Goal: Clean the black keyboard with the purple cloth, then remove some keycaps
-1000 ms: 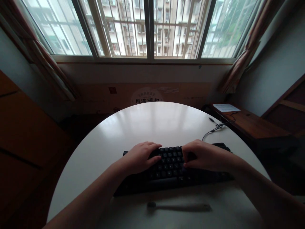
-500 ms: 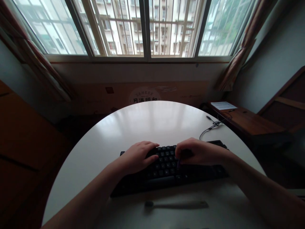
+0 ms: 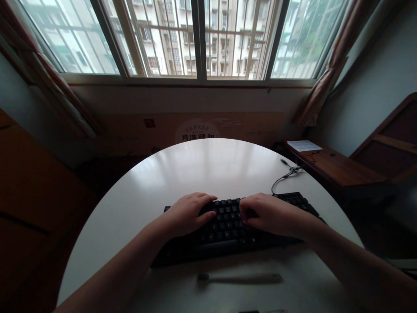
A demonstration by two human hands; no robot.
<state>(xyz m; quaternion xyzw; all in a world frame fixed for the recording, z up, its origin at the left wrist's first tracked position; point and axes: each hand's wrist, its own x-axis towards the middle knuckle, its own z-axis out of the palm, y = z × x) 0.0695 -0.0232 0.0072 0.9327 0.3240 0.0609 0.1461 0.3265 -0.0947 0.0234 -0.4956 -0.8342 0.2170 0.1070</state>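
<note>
A black keyboard (image 3: 224, 248) lies on the white round table (image 3: 182, 174). My left hand (image 3: 190, 213) rests over its left part, fingers stretched forward and thumb apart, with the fingertips near the back edge. Over the keys right of the middle is my right hand (image 3: 263, 213), curled in a pinch. A small bit of something purple shows below its fingers, mostly hidden by them; its kind is unclear. A toothbrush (image 3: 243, 278) with a dark head lies in front of the keyboard, its head to the left.
A black cable (image 3: 286, 174) runs from behind the keyboard toward the table's right edge. Dark objects (image 3: 263, 311) are partly cut off at the bottom. Beyond the table stand a wooden desk (image 3: 342, 167) with a paper (image 3: 304, 146) and a printed carton (image 3: 130, 126) under the window.
My right hand has tipped lower and its forearm has shifted, showing more of the keyboard's right end. The purple bit is now more hidden. My left hand stays put.
</note>
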